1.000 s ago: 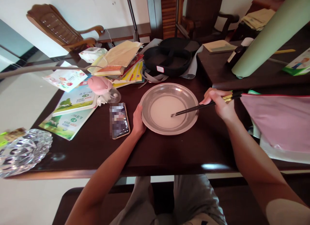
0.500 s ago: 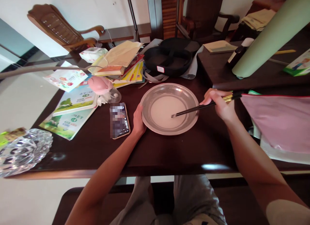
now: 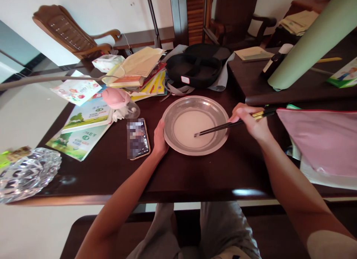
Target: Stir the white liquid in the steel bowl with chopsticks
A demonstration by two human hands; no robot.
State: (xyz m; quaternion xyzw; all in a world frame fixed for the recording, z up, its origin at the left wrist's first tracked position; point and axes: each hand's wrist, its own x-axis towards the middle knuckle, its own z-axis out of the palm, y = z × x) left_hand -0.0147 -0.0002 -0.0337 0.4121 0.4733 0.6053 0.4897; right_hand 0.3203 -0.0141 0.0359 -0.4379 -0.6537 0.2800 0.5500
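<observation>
A round metal dish (image 3: pixel 219 109) stands on the dark wooden table, with a whitish, milky liquid (image 3: pixel 189 122) in its bottom. At its left side, my left hand (image 3: pixel 160 139) grips the rim; part of the fingers is hidden by the dish. My right hand (image 3: pixel 248 119) is closed around a pair of black chopsticks (image 3: pixel 219 128) with gold bands. Their tips dip into the liquid just left of the dish's middle, lying close together. To the left of my left hand lies a phone (image 3: pixel 138 138) with its screen lit.
Left of the phone are a pink-topped bottle (image 3: pixel 115 97), booklets (image 3: pixel 80 140) and a crystal glass bowl (image 3: pixel 30 175). Behind the dish sit a black case (image 3: pixel 193 71) and stacked books (image 3: pixel 139 71). A pink pouch (image 3: pixel 320 140) and a green cylinder (image 3: pixel 312 41) are on the right.
The chopstick tips have shifted slightly left in the liquid, and my right hand has moved a little with them. My left hand and the dish have stayed put.
</observation>
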